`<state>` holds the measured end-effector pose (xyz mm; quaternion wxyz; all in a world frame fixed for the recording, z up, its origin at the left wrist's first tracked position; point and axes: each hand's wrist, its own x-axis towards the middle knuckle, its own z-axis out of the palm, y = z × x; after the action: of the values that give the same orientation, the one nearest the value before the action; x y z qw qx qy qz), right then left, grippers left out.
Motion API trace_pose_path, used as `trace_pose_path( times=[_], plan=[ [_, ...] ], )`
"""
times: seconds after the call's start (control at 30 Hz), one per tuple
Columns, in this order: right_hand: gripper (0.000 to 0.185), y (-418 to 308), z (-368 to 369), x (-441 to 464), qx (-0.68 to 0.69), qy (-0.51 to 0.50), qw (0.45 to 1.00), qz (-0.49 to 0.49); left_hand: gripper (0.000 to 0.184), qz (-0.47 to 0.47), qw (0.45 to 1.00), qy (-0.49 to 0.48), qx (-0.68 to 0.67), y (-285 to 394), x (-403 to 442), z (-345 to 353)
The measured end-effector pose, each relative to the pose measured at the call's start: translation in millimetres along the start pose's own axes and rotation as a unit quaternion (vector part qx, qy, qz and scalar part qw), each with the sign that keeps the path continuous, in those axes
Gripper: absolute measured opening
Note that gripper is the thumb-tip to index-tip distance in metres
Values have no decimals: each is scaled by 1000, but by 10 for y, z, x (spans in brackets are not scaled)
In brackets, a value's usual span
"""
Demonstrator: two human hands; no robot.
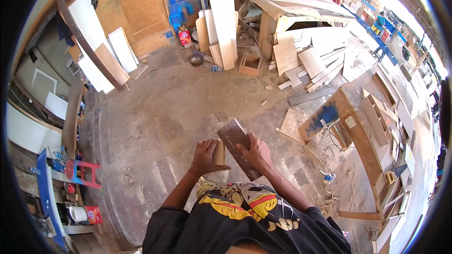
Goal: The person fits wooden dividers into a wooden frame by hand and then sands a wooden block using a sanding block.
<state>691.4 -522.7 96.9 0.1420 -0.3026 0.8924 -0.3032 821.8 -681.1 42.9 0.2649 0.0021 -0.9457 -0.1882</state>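
Right hand (259,154) closed on the right edge of a brown board (235,145), upper end tilted toward eleven o'clock; left hand (202,156), half-curled, holds a tan block (219,153) just beside the board's left edge. Floor (160,101) open from ten to twelve; blue-stained panel (324,115) at two, stool (83,173) at nine, loose boards (311,62) at one.

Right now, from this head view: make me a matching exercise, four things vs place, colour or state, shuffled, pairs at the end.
1. Dark board
2. Tan piece
3. Stool
4. Wooden box

A. Red and blue
B. In the left hand
C. Open-topped, on the floor
D. In the right hand

Pairs: 1-D, 2-B, 3-A, 4-C
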Motion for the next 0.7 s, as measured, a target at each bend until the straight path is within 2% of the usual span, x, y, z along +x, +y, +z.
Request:
trace_pose_path(
  times=[0.03, 0.17, 0.23, 0.27, 0.33, 0.37, 0.43, 0.47, 0.53, 0.57, 0.63, 0.7],
  plan=[
    [48, -15, -14, -15, 3, -7, 1000, -3, 95, -32, 999, 6, -8, -14, 4, 0],
    [48, -34, -18, 74, -14, 15, 1000, -5, 91, -3, 998, -9, -69, 17, -20, 38],
    [46, -15, -49, 98, 24, 19, 999, -24, 79, -69, 973, -24, -217, -58, -49, 73],
    [46, 4, -90, 89, 24, 19, 999, -23, 79, -69, 973, -24, -218, -90, -68, 108],
    [45, 16, -217, 38, 27, -39, 998, -47, 64, -168, 921, 68, -345, -129, -93, 166],
    [45, 9, -246, 7, 27, -40, 998, -48, 64, -169, 921, 68, -344, -172, -94, 194],
    [41, 18, -233, -81, 74, -25, 997, -24, 61, -232, 850, 101, -461, -191, -82, 169],
    [41, 60, -184, -69, 74, -37, 996, -25, 70, -175, 861, 128, -461, -155, -41, 152],
    [36, 161, -25, -13, 170, 83, 981, -35, 80, -165, 822, 147, -526, -94, 20, 238],
    [41, 167, 20, 19, 130, 130, 981, -55, 81, -166, 814, 148, -537, -5, 99, 196],
    [40, 97, 54, 55, 129, 124, 982, -60, 82, -180, 803, 145, -549, 95, 113, 172],
    [38, -16, 42, 85, 151, 167, 971, -82, 78, -164, 837, 130, -505, 92, 188, 211]
  ],
)
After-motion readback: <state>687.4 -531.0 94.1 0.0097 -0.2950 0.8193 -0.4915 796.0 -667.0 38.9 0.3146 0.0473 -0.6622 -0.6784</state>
